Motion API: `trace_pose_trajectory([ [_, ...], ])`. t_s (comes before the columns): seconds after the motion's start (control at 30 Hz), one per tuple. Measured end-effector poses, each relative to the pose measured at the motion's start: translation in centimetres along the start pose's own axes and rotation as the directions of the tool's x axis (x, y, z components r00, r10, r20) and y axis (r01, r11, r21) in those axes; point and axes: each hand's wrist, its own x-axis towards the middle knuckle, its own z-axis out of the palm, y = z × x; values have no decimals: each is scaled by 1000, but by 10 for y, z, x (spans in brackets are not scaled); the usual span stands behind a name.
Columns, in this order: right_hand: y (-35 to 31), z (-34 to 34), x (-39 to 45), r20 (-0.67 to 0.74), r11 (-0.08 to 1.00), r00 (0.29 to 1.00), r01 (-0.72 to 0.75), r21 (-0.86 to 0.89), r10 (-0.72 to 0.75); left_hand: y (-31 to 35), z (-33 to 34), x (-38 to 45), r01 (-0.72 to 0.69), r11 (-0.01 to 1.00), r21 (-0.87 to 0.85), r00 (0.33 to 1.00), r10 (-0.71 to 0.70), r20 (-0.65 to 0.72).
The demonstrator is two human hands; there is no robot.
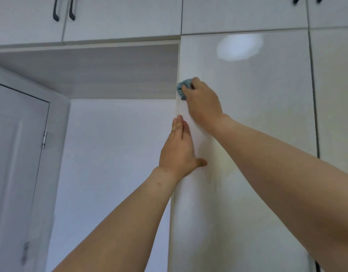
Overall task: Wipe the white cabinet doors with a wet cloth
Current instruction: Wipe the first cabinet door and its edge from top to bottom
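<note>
A tall white cabinet door (247, 118) fills the space right of both hands; the left hand (179, 148), fingers straight together, lies along its left edge, and above it the right hand (203, 103) presses a bunched blue cloth (182, 88) at that edge.

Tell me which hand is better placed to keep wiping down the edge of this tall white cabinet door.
Right. The right hand already grips the bunched blue-green cloth against the tall glossy white cabinet door near its left edge; the left hand lies flat on that edge, holding nothing.
</note>
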Motion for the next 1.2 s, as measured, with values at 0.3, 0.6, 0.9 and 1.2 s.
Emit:
trace_pose_trajectory([
  [0.3,14,4,-15,-55,995,994,-94,15,95,2,10,-24,23,1000,11,998,-23,-62],
  [0.6,85,-26,-85,-133,978,973,-199,-57,190,26,12,-20,140,990,-14,990,-141,-31],
  [0.9,138,-67,-94,-208,843,821,-538,29,531,46,17,-15,230,973,10,973,-230,-4],
  [1.2,81,-41,-114,51,997,995,-81,-7,81,47,23,-18,214,976,36,976,-212,-40],
])
